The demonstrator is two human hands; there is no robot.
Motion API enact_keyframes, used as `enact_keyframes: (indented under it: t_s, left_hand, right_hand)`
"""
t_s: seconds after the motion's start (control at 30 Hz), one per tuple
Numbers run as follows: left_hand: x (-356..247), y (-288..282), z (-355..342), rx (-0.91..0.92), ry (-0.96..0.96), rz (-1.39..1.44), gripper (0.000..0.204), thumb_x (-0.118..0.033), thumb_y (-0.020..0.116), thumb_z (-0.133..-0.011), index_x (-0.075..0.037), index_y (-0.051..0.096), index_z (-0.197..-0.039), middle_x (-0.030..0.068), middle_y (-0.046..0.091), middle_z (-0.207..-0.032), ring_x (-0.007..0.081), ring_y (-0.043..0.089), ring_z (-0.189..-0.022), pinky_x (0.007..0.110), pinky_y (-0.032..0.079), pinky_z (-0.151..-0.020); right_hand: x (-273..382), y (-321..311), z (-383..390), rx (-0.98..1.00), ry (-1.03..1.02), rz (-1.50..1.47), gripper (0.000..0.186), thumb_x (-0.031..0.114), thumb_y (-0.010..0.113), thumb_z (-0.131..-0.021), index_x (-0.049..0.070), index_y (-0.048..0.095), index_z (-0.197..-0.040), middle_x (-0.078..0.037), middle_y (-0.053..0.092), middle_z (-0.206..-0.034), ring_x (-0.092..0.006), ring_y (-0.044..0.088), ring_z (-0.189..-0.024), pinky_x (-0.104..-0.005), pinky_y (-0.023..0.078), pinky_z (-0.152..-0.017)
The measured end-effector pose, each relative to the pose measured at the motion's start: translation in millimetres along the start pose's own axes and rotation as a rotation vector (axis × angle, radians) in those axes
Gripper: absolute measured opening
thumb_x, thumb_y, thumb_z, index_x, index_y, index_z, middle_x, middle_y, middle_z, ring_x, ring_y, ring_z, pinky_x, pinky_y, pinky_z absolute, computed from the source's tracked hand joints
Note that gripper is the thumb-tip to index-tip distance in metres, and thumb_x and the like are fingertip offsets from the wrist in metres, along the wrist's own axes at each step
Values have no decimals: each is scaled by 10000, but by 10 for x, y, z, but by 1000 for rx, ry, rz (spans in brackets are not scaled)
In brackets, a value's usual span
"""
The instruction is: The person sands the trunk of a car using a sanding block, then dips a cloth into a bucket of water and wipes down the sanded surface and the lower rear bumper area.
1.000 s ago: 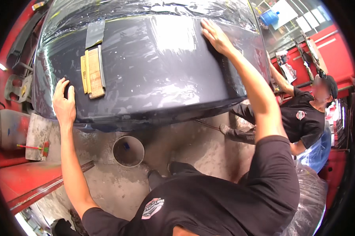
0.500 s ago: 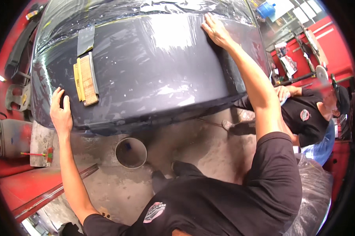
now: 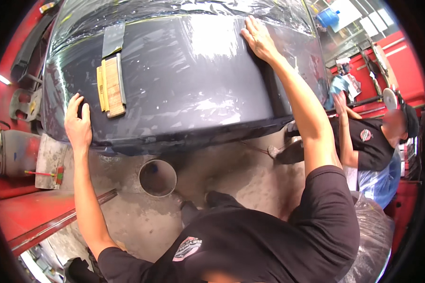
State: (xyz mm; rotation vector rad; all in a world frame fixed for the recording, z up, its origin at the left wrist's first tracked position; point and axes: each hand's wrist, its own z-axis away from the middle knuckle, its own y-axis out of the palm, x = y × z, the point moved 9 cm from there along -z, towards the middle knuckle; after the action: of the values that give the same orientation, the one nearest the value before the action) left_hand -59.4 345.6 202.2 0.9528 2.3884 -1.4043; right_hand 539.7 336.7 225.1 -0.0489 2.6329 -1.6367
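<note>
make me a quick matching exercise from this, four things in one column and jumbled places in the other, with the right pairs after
Things
1. left hand
2. right hand
3. wooden block
4. round bucket

Places
A. down on the floor
B. beside a yellow strip
C. nearest the clear film
D. by the dark panel's left edge

Pairs: 1-D, 2-C, 3-B, 4-A

Left hand [image 3: 78,125], thumb [image 3: 85,112] spread; right hand [image 3: 260,41] farther forward, palm down; arms [image 3: 309,111] extended.
</note>
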Motion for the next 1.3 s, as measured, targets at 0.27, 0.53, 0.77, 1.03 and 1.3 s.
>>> enact_keyframes:
  t_s: [0.27, 0.53, 0.77, 1.03, 1.3]
  left_hand:
    - [40, -127, 45, -43, -38, -57, 306, -141, 629, -955, 7, 684, -1218, 143, 646, -1374, 298, 598, -1280, 376, 439, -1104]
    - [90, -116, 69, -46, 12, -55, 313, -157, 638, -950, 4, 685, -1215, 146, 643, -1378, 310, 610, -1263, 381, 447, -1097]
    - [-69, -34, -8, -69, 20, -27, 305, -161, 628, -939, -1, 692, -1190, 140, 647, -1368, 324, 616, -1240, 395, 454, -1076]
    - [175, -172, 107, -23, -42, -70, 315, -136, 632, -968, 7, 674, -1246, 143, 635, -1397, 283, 594, -1304, 363, 438, -1110]
    - [-131, 17, -46, -26, 32, -13, 301, -158, 639, -949, 9, 690, -1195, 148, 650, -1365, 315, 613, -1256, 384, 449, -1091]
  right_hand:
    - [1187, -304, 677, 96, -299, -132, 556, 326, 519, -1042, -48, 475, -1451, -255, 391, -1572, -447, 316, -1482, -552, 271, -1212]
    - [1534, -204, 609, 159, -264, -133, 599, 351, 477, -1042, -35, 418, -1496, -268, 383, -1571, -421, 310, -1493, -522, 222, -1245]
    - [1357, -129, 78, 193, -278, -182, 535, 268, 506, -1036, -50, 439, -1461, -264, 380, -1572, -395, 349, -1464, -464, 302, -1202]
    - [2238, -271, 703, 329, -358, -68, 598, 314, 491, -1050, -32, 380, -1525, -253, 315, -1615, -410, 267, -1517, -478, 220, -1253]
    - [921, 14, -221, 34, -79, 145, 543, 343, 515, -1038, -35, 485, -1426, -259, 445, -1523, -416, 381, -1439, -493, 318, -1187]
